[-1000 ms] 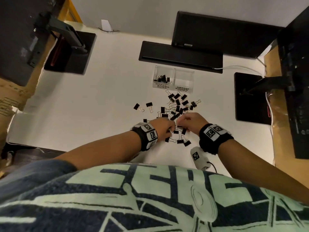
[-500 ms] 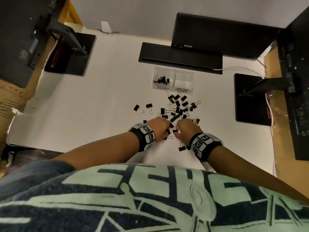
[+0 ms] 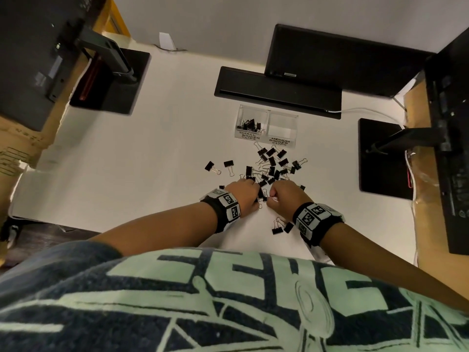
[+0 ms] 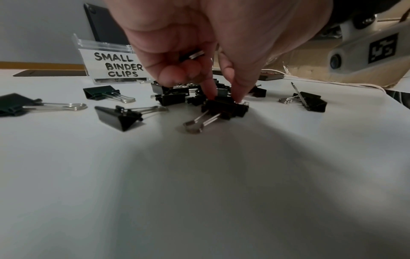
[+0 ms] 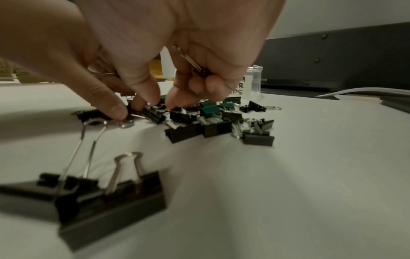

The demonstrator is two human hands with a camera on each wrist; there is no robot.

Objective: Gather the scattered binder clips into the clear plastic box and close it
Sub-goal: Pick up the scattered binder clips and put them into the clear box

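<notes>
Black monitor bases (image 3: 384, 158) stood at three and ten o'clock on the white desk (image 3: 142, 174), and a dark keyboard (image 3: 276, 92) lay at twelve o'clock just beyond the clear plastic box (image 3: 266, 128). That box sat open, its long axis running nine to three, with a few clips in the compartment labelled SMALL BINDER CLIPS (image 4: 117, 66). Between box and hands the scattered binder clips (image 3: 274, 166) formed a heap, wire handles pointing every way; two lay apart at nine o'clock, two more near the right wrist. The left hand (image 3: 245, 196) pinched a small binder clip (image 4: 224, 108) on the desk with thumb and forefinger, handles aimed toward seven o'clock, other clips tucked under its curled fingers. The right hand (image 3: 285, 199) was curled around gathered clips, its fingertips (image 5: 117, 108) down among the heap.
</notes>
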